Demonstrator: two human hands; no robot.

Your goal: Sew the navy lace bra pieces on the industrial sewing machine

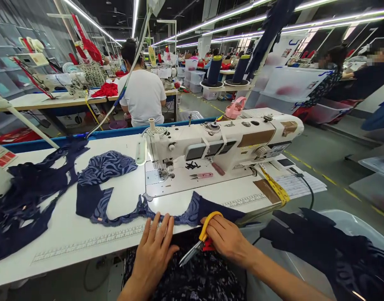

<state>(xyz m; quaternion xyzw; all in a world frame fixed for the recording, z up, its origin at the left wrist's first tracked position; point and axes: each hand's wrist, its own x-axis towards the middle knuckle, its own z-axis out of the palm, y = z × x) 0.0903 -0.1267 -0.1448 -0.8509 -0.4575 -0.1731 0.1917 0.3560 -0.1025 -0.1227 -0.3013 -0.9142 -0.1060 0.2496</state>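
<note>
A navy bra piece with a wavy pattern and lace edge (104, 214) lies spread along the front of the white sewing table (66, 240). My left hand (154, 251) rests flat with fingers stretched out, its fingertips at the lower edge of the bra piece. In my right hand (228, 239) is a pair of scissors (192, 252), held by its yellow handle, with the blades pointing down and left over my lap. The right fingers touch or hover by the dark fabric's right end; I cannot tell which. Farther back lies another patterned navy piece (108, 165).
A white sewing machine (223, 138) stands behind the bra piece, with pink thread snips (202, 175) on its bed. Navy garments (32, 188) pile up at left. A clear bin (345, 219) holding dark fabric stands at right. A person in white (142, 92) sits ahead.
</note>
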